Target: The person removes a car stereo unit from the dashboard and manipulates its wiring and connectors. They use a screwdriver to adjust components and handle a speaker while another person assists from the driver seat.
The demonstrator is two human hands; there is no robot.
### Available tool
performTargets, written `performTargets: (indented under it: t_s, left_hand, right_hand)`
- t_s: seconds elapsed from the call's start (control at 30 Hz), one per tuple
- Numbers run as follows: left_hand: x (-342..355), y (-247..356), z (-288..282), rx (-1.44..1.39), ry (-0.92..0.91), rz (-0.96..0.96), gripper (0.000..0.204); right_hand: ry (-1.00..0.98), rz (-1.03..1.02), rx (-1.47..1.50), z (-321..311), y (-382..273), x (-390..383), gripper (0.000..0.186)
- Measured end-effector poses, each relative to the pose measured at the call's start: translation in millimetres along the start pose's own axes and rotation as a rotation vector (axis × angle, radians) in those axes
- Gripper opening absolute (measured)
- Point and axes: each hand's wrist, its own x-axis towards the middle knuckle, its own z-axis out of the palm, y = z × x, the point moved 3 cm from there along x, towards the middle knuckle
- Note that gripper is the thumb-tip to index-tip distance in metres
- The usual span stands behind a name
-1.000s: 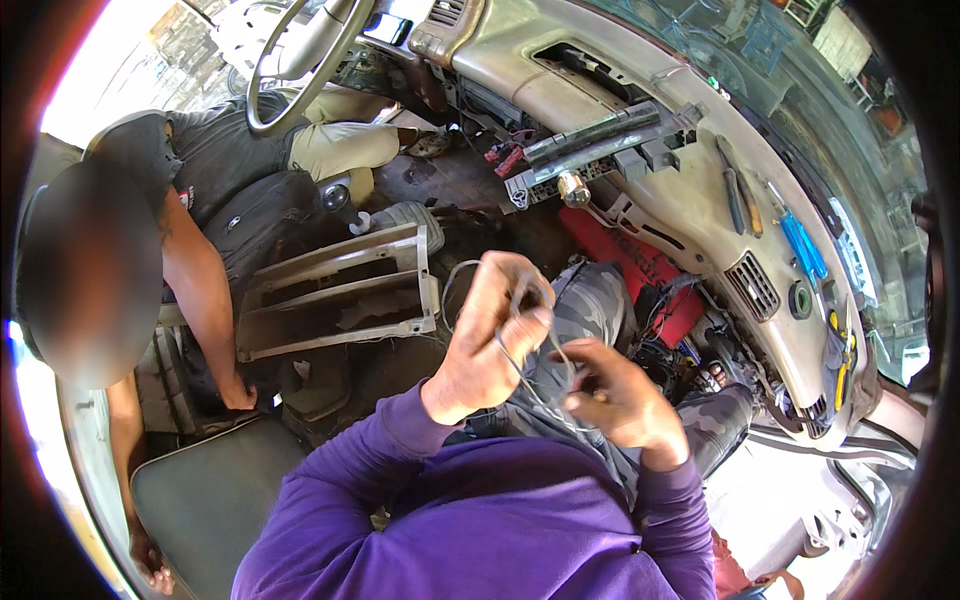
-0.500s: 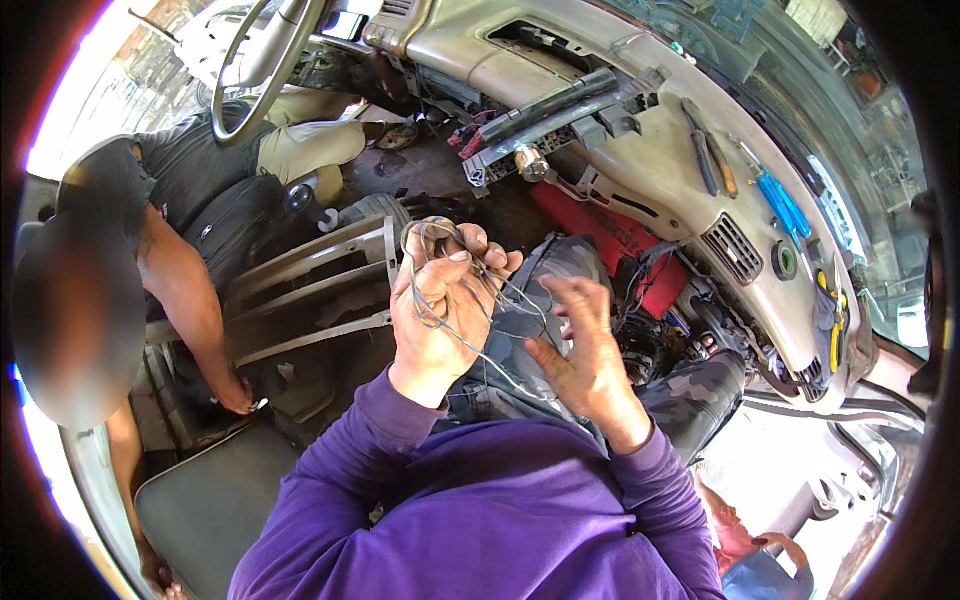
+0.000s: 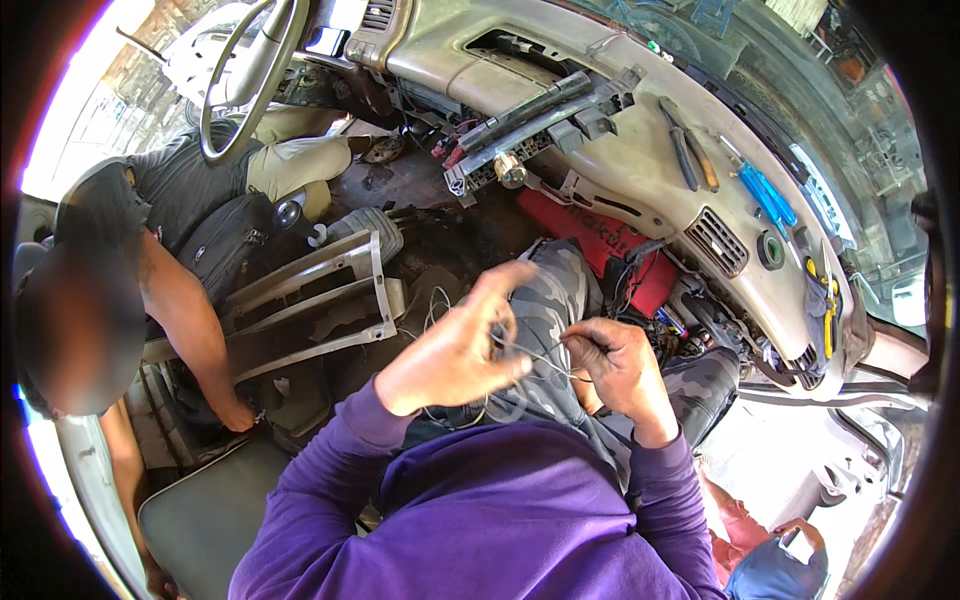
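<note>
A thin grey wire (image 3: pixel 543 357) stretches between my hands above my lap. My left hand (image 3: pixel 450 345) has the wire running through its curled fingers, with the index finger extended and the thumb apart; motion blurs it slightly. Loose loops of the wire hang beside and below that hand. My right hand (image 3: pixel 622 375) pinches the wire between thumb and fingers, to the right of the left hand. Both hands are over my camouflage trousers (image 3: pixel 550 290).
Left, a co-worker (image 3: pixel 190 290) leans across beside a grey seat cushion (image 3: pixel 215 515) and a metal frame (image 3: pixel 305 280). On the dashboard (image 3: pixel 640 160) lie pliers (image 3: pixel 690 150), blue-handled screwdrivers (image 3: pixel 765 195) and tape (image 3: pixel 770 250). A steering wheel (image 3: pixel 208 115) and red panel (image 3: pixel 590 235) are ahead.
My left hand has lowered and turned, loosening from the bunched coil into wider loops. My right hand has gone from spread fingers to pinching the wire and moved slightly right.
</note>
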Motion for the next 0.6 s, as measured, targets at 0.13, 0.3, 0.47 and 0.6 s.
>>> performTargets:
  t_s: [0.13,0.3,0.47,0.6]
  left_hand:
    - [-3.7,-8.9,35.7,0.359,-0.194,0.027,0.072]
    - [1.6,-16.3,39.0,0.414,-0.038,-0.100,0.019]
    - [11.8,15.2,24.0,0.005,-0.269,-0.056,0.025]
    - [17.6,5.6,25.5,0.173,-0.204,-0.135,0.028]
  right_hand:
    - [0.225,-0.086,-0.103,-3.5,-1.8,2.1,0.012]
    - [0.400,-0.019,0.036,-30.2,-1.7,-15.6,0.016]
    - [0.354,0.148,0.211,-47.7,56.4,-26.6,0.019]
    - [0.314,0.082,0.154,-40.4,62.7,-19.7,0.034]
